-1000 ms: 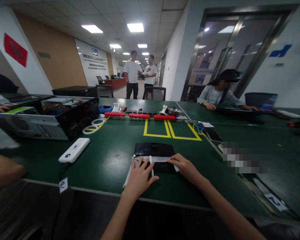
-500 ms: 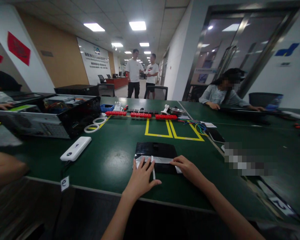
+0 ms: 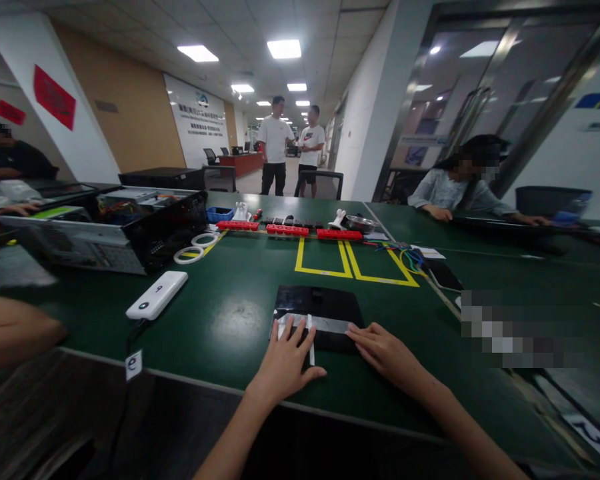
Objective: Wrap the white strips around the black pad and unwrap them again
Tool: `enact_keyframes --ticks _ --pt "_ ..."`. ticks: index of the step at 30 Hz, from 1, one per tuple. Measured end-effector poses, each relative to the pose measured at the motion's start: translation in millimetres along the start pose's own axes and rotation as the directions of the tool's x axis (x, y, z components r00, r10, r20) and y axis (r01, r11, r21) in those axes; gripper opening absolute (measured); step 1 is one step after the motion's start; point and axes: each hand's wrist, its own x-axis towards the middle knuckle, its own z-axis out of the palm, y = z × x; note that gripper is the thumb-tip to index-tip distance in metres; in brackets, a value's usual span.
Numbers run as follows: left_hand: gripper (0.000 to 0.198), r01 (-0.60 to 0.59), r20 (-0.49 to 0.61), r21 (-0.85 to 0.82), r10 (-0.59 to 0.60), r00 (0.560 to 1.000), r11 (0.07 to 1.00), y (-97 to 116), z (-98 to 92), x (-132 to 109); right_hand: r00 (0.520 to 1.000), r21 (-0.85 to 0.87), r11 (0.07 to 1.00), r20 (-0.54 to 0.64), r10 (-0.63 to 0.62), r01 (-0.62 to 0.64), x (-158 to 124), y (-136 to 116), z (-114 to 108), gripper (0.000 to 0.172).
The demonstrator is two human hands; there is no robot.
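A black flat panel (image 3: 325, 300) lies on the green table close to me. A pale strip of tape (image 3: 327, 324) runs across it, and a narrower white strip (image 3: 312, 353) crosses that one and hangs past the panel's near edge. My left hand (image 3: 287, 357) rests open, fingers spread, over the left end of the tape and the panel. At the tape's right end, my right hand (image 3: 383, 350) presses on the panel with its fingers stretched out side by side. My left fingers hide part of the strips.
An opened computer case (image 3: 145, 233) stands at the left, near two white rings (image 3: 189, 255) and a white power bank (image 3: 157, 295). Red racks (image 3: 287, 230) line the back, before yellow tape outlines (image 3: 325, 272). Cables and a phone (image 3: 445, 275) lie right. Other people sit nearby.
My right fingers have flattened onto the tape's right end, and the white flap there no longer shows. My left hand stays in place. The whole view has shifted slightly.
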Motion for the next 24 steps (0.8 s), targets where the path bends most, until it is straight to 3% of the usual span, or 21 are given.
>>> enact_keyframes --ticks 7,14,17,19,24 --pt "0.072 0.030 0.055 -0.043 -0.027 0.998 0.999 2.5 -8.0 2.5 0.999 0.005 0.999 0.013 0.032 -0.032 -0.4 -6.3 -1.1 0.037" --pt "0.069 0.051 0.087 -0.191 -0.035 0.996 0.980 -1.8 -24.3 6.7 0.987 0.083 0.990 0.123 0.104 -0.115 1.8 -5.4 -10.9 0.035" --pt "0.060 0.070 0.013 -0.308 -0.070 0.997 0.949 -18.0 -32.2 -0.6 0.982 0.089 0.988 0.148 0.113 -0.127 11.6 -7.9 -21.7 0.033" --pt "0.047 0.129 -0.070 -0.336 -0.162 0.984 0.933 -34.0 -34.0 -8.9 0.985 0.068 0.991 0.136 0.102 -0.112 23.3 -14.0 -27.5 0.032" --pt "0.036 0.314 -0.172 -0.199 -0.348 0.922 0.929 -71.3 -17.8 -29.5 0.991 0.004 1.000 0.130 -0.021 0.021 62.6 -43.7 -22.1 0.033"
